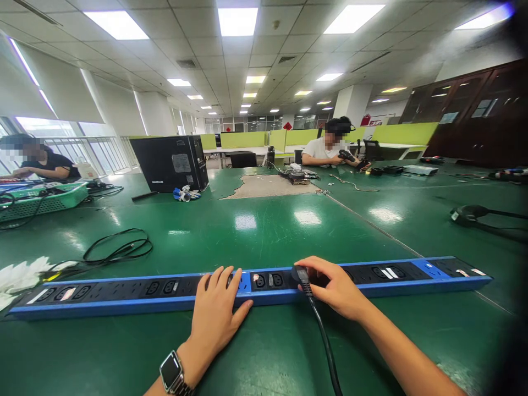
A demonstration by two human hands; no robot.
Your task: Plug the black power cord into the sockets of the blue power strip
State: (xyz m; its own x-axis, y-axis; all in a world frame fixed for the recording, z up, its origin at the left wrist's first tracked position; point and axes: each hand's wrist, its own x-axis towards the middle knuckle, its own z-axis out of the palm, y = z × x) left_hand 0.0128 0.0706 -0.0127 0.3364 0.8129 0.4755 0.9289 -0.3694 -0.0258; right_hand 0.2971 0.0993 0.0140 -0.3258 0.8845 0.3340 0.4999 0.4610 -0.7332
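Observation:
A long blue and black power strip (124,307) lies across the green table, its sockets facing up. My left hand (216,305) rests on its middle, fingers stretched over the top and thumb along the front edge. Just to the right, my right hand (336,286) grips a black power plug (303,275) between thumb and fingers. The plug sits at the strip's sockets; whether its pins are fully in is hidden. From it a thick black cord (324,335) runs down toward the near edge of the view.
Behind the strip's left part lies a coiled black cable (119,247), near white gloves (25,275). Farther back are a green basket (45,203), a black computer case (169,165) and a blue-white crumpled item (187,193). Two other people sit beyond, one holding a drill-like tool (348,157).

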